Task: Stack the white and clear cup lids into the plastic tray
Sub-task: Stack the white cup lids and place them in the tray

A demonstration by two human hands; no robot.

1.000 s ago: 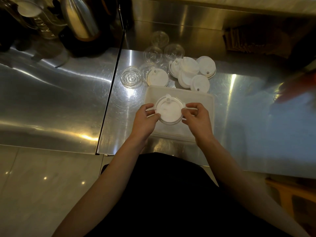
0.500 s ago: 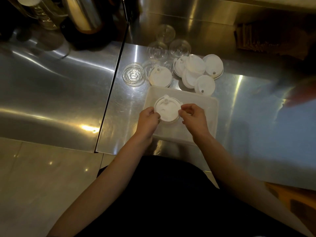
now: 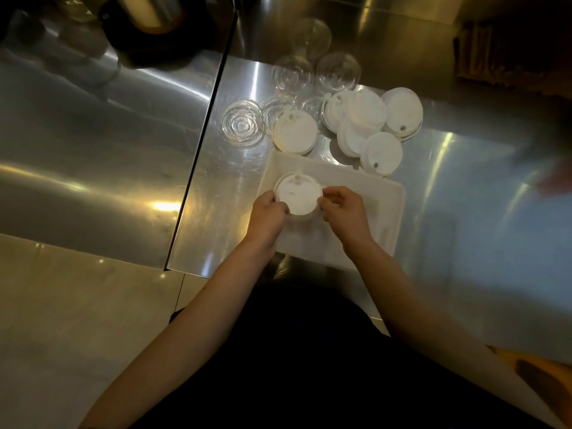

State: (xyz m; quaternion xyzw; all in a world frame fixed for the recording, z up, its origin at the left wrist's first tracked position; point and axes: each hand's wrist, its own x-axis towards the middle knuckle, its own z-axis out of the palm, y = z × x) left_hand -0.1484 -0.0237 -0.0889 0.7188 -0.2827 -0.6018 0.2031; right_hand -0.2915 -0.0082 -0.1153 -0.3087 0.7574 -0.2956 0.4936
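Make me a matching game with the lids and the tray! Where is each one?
Things:
1. white lid with a stopper tab
2. plastic tray
3. clear lid
4. pile of white lids

Places:
A. alone on the steel counter, left of the white lids
B. heaped behind the tray
C. held by both hands over the tray
D. on the counter nearest the person

Pairs: 1-C, 2-D, 3-A, 4-B

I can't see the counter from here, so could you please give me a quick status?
Both hands grip one round white plastic lid over the translucent plastic tray. Other lids loose behind. Nothing blocking.
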